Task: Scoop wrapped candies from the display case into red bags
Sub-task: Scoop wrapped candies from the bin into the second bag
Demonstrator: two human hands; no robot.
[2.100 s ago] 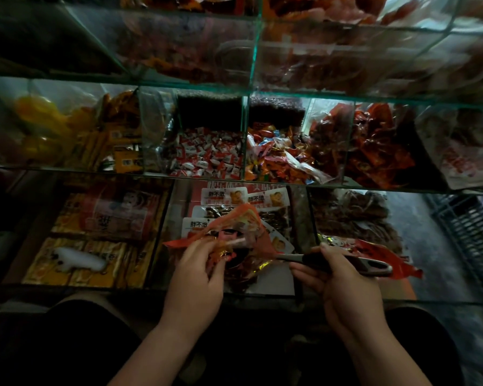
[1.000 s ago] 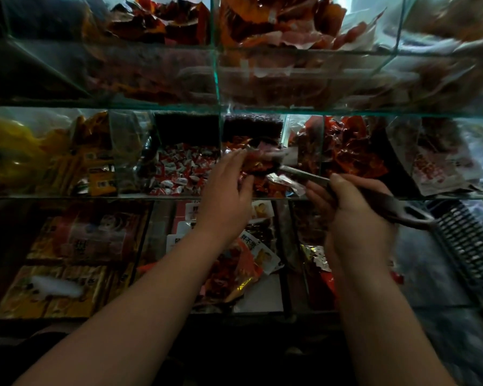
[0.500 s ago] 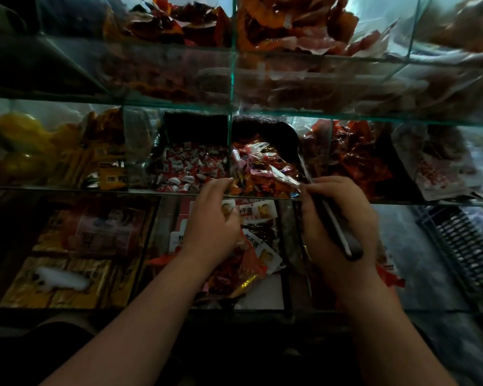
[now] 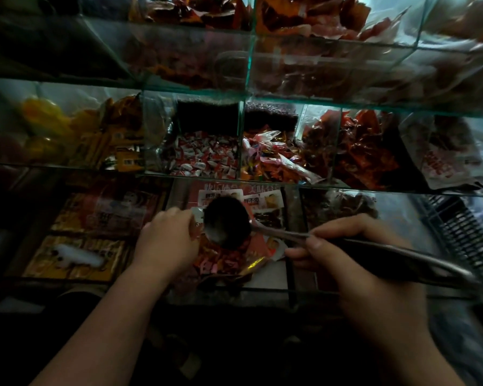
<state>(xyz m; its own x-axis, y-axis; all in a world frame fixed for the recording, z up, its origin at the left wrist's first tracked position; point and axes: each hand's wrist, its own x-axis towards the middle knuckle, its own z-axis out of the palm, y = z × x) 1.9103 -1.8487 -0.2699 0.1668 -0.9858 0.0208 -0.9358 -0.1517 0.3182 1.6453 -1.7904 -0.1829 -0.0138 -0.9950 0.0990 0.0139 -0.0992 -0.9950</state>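
Observation:
My right hand [image 4: 354,263] grips the dark handle of a metal scoop [image 4: 226,222]. The scoop's bowl is tipped over the mouth of a red bag [image 4: 229,260] that lies on the lowest glass shelf. My left hand [image 4: 165,240] holds the bag's left edge, just left of the bowl. Wrapped candies in mixed colours [image 4: 271,160] fill the middle compartment one shelf up. Red and white wrapped candies [image 4: 207,157] fill the compartment to its left. I cannot see what the scoop's bowl holds.
Glass shelves and dividers [image 4: 241,135] split the display case into compartments. Orange packets [image 4: 117,143] sit at left and red snack packs [image 4: 365,151] at right. Packaged snacks [image 4: 76,254] lie under the lowest glass. A dark wire rack [image 4: 463,235] stands at far right.
My right hand brought the scoop down from the mixed candy compartment to the red bag. My left hand came back from the shelf's edge and took hold of the bag.

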